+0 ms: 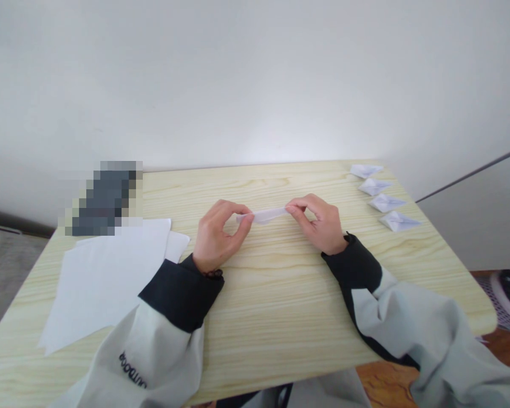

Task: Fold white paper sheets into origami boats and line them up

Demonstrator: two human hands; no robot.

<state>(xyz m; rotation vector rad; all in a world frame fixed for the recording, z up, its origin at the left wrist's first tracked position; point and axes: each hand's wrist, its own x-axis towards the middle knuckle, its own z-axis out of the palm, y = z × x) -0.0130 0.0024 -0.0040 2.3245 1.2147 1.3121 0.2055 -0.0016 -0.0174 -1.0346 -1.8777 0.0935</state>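
Observation:
A narrow strip of folded white paper (268,215) stretches between my two hands, a little above the middle of the table. My left hand (221,232) pinches its left end between thumb and fingers. At the other end, the thumb and forefinger of my right hand (318,221) are closed on the paper. Several folded white paper pieces (386,203), pointed at one end, stand in a row to the right of my right hand.
Loose white paper sheets (110,277) lie stacked on the left of the wood-grain table (263,317), partly behind my left sleeve. Beyond them is a dark pixelated object (104,198). A white wall (255,85) borders the back edge. A basket (508,300) stands on the floor at right.

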